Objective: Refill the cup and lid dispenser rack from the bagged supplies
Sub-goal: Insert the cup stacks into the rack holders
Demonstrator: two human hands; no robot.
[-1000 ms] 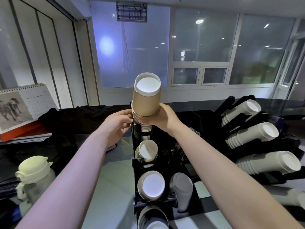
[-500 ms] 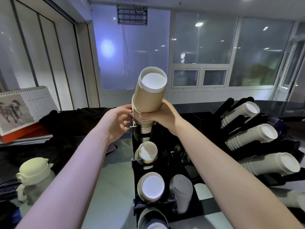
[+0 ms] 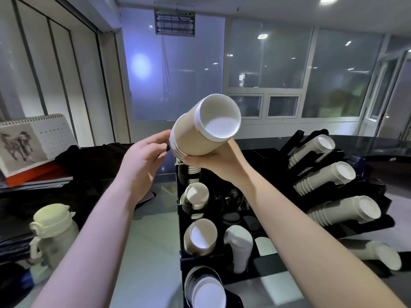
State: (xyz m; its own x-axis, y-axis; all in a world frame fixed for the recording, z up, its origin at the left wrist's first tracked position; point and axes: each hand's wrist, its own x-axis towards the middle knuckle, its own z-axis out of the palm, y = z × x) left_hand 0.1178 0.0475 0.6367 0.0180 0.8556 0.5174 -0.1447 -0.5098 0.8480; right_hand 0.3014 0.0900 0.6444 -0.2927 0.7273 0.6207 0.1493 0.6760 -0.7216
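My right hand (image 3: 216,162) grips a short stack of brown paper cups (image 3: 200,132) from below, tilted with its white bottom up and to the right. My left hand (image 3: 142,161) touches the stack's rim end with its fingertips. The stack hangs just above the top slot of the black dispenser rack (image 3: 180,218), where more brown cup rims (image 3: 192,171) show. Lower slots hold stacks of brown cups (image 3: 196,197), (image 3: 201,238) and, at the bottom, a stack with a white cup bottom (image 3: 205,290). A white cup stack (image 3: 239,247) lies inside the rack.
A second black rack at the right carries several white cup stacks (image 3: 327,181). A pale green bottle (image 3: 52,230) stands at the left front. A desk calendar (image 3: 33,141) on an orange book and dark cloth (image 3: 93,161) lie behind it. Windows line the back.
The cup stack has lifted out of the top slot and tipped over to the right, from nearly upright to strongly tilted. Both hands rose with it.
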